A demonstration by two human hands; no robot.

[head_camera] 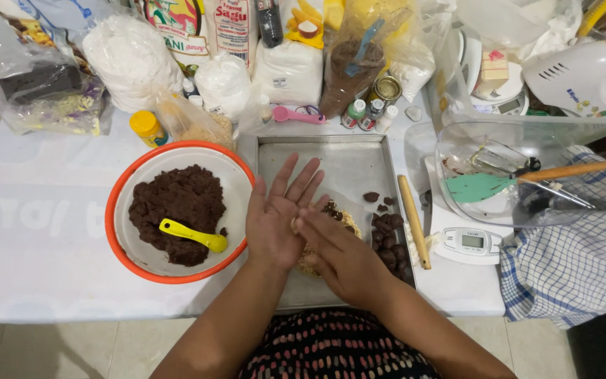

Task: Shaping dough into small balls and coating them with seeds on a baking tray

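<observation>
hands pressed together over the metal tray

left hand [275,221] lies open, palm up; right hand [338,253] lies flat across it, whatever sits between them hidden. both hover above the tray [348,165], whose far half is bare; dark dough pieces [387,235] line its right edge, the orange-rimmed bowl [236,175] touching its left.

1. Bright, even overhead indoor light; white table [43,231] near clipping along its left edge.
2. Shadows soft and short: faint one under the hands on the metal tray [348,165], another inside the orange-rimmed bowl [177,151].
3. Glare on the clear plastic bags [50,98] at the table's back edge and on the glass bowl [457,151] at right.
4. Wide-angle bend: table edges curve, corners stretched.
5. Centre sharp; slight softness toward the top corners. No motion blur on the hands.
</observation>
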